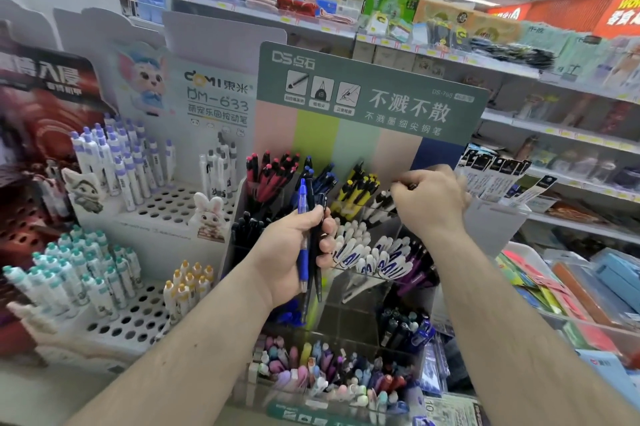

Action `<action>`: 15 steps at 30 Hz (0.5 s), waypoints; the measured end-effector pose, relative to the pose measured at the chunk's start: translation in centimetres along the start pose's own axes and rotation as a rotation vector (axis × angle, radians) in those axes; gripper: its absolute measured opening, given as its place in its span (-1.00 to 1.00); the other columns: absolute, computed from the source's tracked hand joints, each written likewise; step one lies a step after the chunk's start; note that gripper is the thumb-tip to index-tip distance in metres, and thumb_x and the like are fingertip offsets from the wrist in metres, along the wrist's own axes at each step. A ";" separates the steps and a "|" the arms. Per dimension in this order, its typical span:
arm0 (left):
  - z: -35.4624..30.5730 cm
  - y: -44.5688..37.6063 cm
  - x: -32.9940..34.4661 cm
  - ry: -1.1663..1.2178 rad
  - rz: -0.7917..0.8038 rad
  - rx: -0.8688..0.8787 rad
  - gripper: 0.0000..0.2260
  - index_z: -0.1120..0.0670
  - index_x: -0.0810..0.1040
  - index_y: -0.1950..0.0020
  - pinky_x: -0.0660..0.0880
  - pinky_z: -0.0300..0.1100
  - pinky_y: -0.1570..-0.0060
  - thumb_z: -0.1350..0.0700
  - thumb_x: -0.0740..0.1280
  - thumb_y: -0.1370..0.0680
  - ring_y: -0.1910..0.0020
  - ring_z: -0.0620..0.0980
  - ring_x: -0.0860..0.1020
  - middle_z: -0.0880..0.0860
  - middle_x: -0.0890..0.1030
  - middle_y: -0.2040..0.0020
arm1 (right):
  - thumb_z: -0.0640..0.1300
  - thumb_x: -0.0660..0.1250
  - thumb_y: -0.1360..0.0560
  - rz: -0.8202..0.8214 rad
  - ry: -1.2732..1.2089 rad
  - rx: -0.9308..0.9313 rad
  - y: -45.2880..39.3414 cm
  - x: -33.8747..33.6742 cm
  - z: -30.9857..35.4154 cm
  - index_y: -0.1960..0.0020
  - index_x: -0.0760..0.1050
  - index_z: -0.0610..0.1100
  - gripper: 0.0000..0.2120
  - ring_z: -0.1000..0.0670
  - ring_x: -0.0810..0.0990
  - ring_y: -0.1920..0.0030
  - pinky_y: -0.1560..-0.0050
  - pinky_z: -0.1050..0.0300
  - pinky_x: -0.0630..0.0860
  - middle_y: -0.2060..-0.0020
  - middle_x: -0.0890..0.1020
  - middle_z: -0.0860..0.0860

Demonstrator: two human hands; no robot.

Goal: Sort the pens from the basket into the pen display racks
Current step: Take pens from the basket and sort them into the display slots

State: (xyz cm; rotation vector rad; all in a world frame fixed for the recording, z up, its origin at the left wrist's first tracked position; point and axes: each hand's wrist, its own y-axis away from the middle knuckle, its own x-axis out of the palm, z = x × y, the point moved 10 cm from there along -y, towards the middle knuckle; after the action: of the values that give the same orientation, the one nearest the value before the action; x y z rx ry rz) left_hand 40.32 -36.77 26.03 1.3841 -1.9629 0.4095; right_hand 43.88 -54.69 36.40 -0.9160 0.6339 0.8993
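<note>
While the left hand (294,245) grips a small bundle of pens (310,235), one blue and the others dark, upright before the clear tiered rack (346,304), the right hand (429,198) is curled at the rack's upper row beside the white-capped pens (381,204), apparently pinching something small and dark that cannot be identified. The basket is out of view. Risk, as judged: the bundle is loosely held and could slip, or a pen may land in the wrong colour compartment, the slots being tightly packed.
</note>
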 end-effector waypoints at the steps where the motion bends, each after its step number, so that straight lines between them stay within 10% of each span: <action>1: -0.1 0.1 0.0 -0.016 0.004 0.012 -0.85 0.10 0.41 0.07 0.21 -0.25 0.44 0.12 0.14 -0.66 0.42 -0.09 0.32 -0.01 0.47 0.31 | -0.03 0.30 -0.54 0.018 0.031 0.000 0.1 0.0 0.2 -0.09 0.68 0.08 -0.78 -0.18 0.25 -0.34 -0.27 -0.01 0.18 -0.21 0.48 -0.06; 11: 0.0 1.0 0.1 -0.174 -0.017 0.088 -0.87 0.09 0.48 0.10 0.30 -0.27 0.47 0.14 0.24 -0.64 0.50 -0.12 0.38 0.00 0.55 0.29 | 0.06 0.31 -0.55 0.038 0.190 -0.011 0.4 -0.3 0.4 -0.17 0.64 0.13 -0.76 -0.18 0.29 -0.28 -0.21 -0.01 0.23 -0.21 0.47 -0.08; 15: 0.2 1.4 -0.6 -0.239 -0.043 0.096 -0.96 0.11 0.50 0.01 0.38 -0.28 0.46 0.15 0.29 -0.61 0.48 -0.10 0.43 0.03 0.62 0.27 | -0.04 0.37 -0.51 -0.089 -0.143 -0.104 3.7 -2.0 2.6 -0.10 0.66 0.02 -0.81 -0.06 0.48 -0.15 -0.17 0.03 0.37 0.00 0.56 0.03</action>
State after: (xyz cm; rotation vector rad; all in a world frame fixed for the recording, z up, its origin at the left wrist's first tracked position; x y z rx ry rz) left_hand 39.09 -35.99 25.64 1.5955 -2.1235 0.3348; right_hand 39.90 -52.04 37.75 -0.9561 0.4237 0.9151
